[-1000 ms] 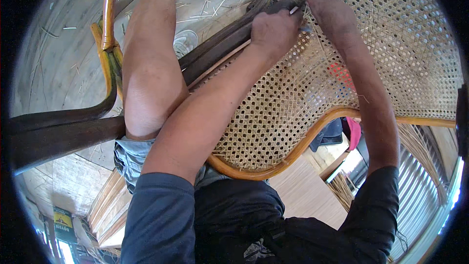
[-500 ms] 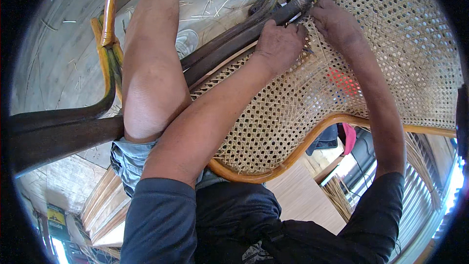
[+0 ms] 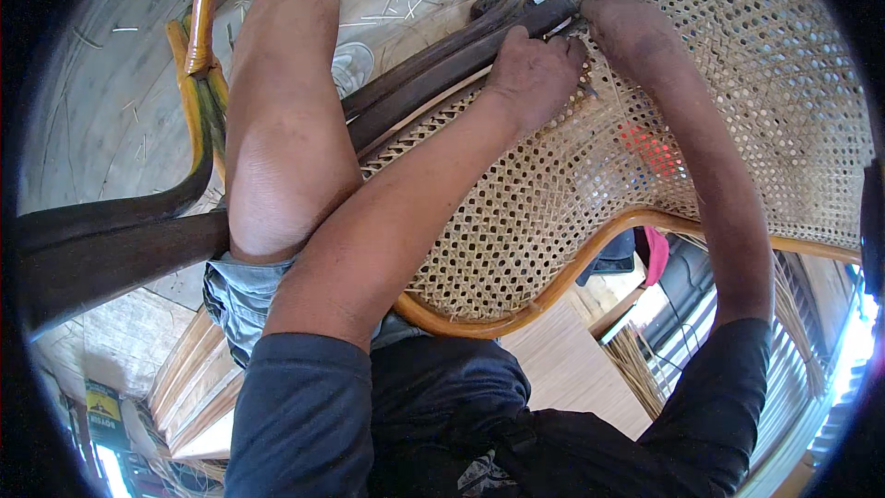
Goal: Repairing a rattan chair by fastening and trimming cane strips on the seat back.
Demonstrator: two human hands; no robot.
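A woven cane panel [image 3: 516,221] in an open lattice stretches across my lap, bordered below by a curved, glossy rattan frame [image 3: 544,300]. Along its upper left edge runs a dark wooden rail [image 3: 442,83]. My left hand [image 3: 535,78] rests on the panel beside this rail, fingers curled, with the tip of a thin, dark pointed tool [image 3: 590,90] poking out below them. Just to its right, my right hand [image 3: 636,37] is bent over the panel's edge at the rail, fingertips pressed together. Whatever they pinch is hidden.
My bare knee [image 3: 286,175] is beside the rail, left of the panel. A dark curved frame piece [image 3: 120,203] and yellowish rattan legs [image 3: 198,74] stand further left. Cane scraps [image 3: 396,0] litter the floor. Bundled strands [image 3: 636,364] lie below the frame.
Both hands stay at the same spot by the rail, with small finger shifts. The right hand has moved slightly up and left, closer to the rail.
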